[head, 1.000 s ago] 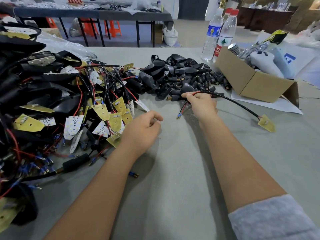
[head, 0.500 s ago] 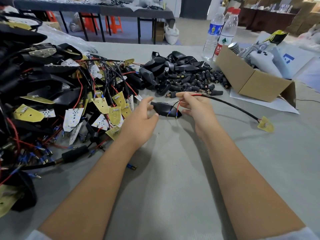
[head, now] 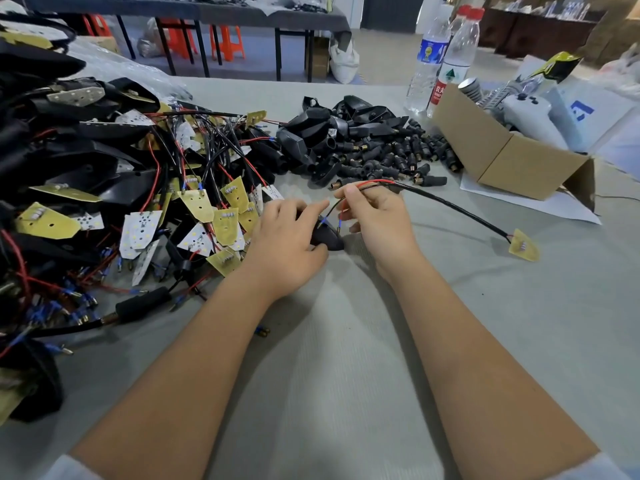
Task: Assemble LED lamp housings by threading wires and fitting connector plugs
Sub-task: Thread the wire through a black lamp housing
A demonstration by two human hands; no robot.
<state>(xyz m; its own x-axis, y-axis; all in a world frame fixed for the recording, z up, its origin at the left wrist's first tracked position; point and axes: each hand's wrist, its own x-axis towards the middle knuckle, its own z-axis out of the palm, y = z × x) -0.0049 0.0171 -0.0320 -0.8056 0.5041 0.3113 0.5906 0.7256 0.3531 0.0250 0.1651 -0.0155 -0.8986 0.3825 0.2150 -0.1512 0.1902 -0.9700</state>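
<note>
- The right hand (head: 379, 220) pinches the wire harness (head: 450, 207) between thumb and fingertips near its split end, so the 2 thin leads, 1 red and 1 black, hang down from the pinch with their blue-tipped ends pointing toward the near left.
- The left hand (head: 291, 244) lies just left of it, fingers curled over a black lamp housing (head: 327, 239) and holding it down on the tabletop (head: 346, 358); only the housing's right end shows past the fingers.
- The lead tips hang just above that exposed end, so the coming move looks like a short downward feed; the right hand is the nearer one to do it.
- The harness's long axis runs from the pinch out to the far right, ending in a small yellow LED board (head: 523, 244) lying flat.
- Crowding sits on the left, where a pile of boards and wires (head: 156, 202) touches the left hand; connector plugs (head: 391, 161) lie beyond, and a cardboard box (head: 502, 157) stands far right. Bare cloth lies near and right.
</note>
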